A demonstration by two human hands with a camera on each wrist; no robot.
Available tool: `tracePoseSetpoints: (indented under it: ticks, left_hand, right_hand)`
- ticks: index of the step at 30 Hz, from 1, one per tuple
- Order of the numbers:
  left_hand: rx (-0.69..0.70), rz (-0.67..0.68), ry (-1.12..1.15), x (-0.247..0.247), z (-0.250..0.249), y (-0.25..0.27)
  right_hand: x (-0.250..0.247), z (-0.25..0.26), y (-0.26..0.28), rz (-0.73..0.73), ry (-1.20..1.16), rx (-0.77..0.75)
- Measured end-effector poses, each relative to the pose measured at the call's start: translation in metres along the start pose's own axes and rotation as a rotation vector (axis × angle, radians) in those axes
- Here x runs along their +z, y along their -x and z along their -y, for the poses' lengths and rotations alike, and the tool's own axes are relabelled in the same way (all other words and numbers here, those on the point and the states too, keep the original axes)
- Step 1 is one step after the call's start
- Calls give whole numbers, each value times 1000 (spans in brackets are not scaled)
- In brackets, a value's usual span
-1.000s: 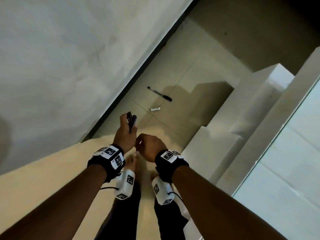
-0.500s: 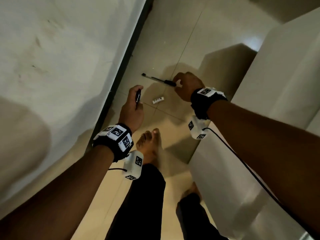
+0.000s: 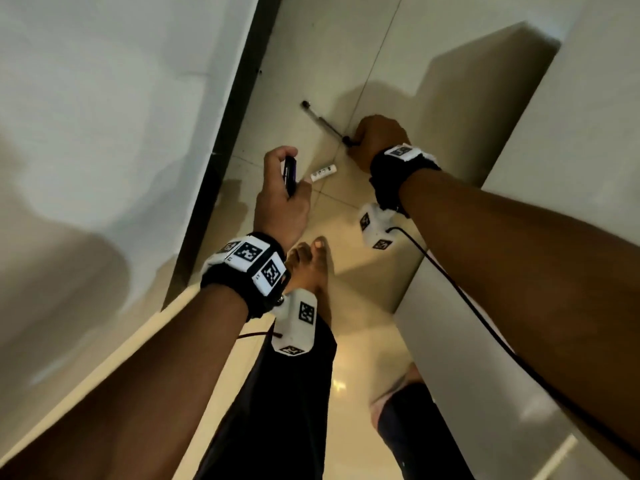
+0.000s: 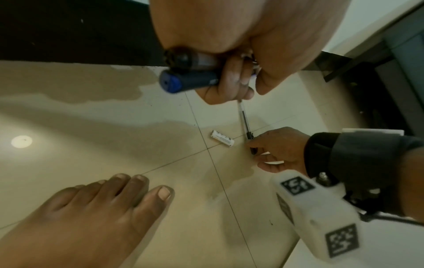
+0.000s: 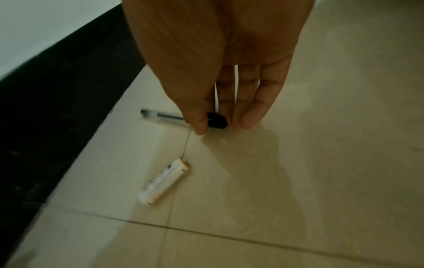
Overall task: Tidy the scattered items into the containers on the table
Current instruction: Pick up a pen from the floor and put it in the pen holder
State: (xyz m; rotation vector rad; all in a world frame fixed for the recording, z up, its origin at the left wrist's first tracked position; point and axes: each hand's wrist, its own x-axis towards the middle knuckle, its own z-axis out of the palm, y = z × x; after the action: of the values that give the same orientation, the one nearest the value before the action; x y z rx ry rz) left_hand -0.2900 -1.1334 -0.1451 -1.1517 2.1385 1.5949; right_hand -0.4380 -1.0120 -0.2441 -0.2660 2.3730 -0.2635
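A clear pen (image 3: 320, 120) (image 4: 245, 120) (image 5: 165, 116) with a black cap lies on the tiled floor. My right hand (image 3: 375, 138) (image 4: 275, 146) (image 5: 221, 127) is down at its capped end, thumb and fingers pinching the cap. A white battery (image 3: 323, 173) (image 4: 222, 140) (image 5: 164, 183) lies on the floor just nearer me, untouched. My left hand (image 3: 287, 188) (image 4: 229, 85) hovers above the floor and grips two dark markers (image 3: 290, 171) (image 4: 190, 79), one with a blue end. No container is in view.
My bare foot (image 3: 310, 261) (image 4: 91, 217) stands on the tiles just behind the battery. A dark skirting strip (image 3: 225, 133) and a white wall run along the left. A white block of furniture (image 3: 554, 168) rises on the right.
My right hand has reached forward and down from beside the left hand to the pen's capped end. The left hand still holds the markers. The view has dropped closer to the floor.
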Motion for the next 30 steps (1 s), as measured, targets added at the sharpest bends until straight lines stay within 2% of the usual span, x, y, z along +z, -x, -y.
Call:
tracePoseSetpoints:
  ticks: [4,6,10,14,16,20,24,27,30]
  left_hand:
    - [25,9,-73,-7,-24,20]
    - [52,21,-125,-12,-44,37]
    - [107,88,-218,-30,-98,71]
    - [237,238,-361,-48,-156,116]
    - [309,301,-479,-49,-190,146]
    - [458,393,-648,-27,-244,210]
    - [446,485,-619,10,-277,266]
    - [455,608,-675,41,-295,305]
    - [490,688,-694,68,-309,334]
  right_hand:
    - [-27,2,41,-11,-216,175]
    - [-45,12,76,-67,-309,196]
    - [-91,32,158,-144,-521,125]
    - [-143,38,246,-107,-994,58]
    - [-178,27,290,-117,-1121,9]
    - [-229,-14,367,-120,-1203,-27]
    - [-257,-52,428,-167,-1139,-105]
    - [-278,-81,472,-273,-1065,-213]
    - [-290,-108,504,-313,-1143,-139]
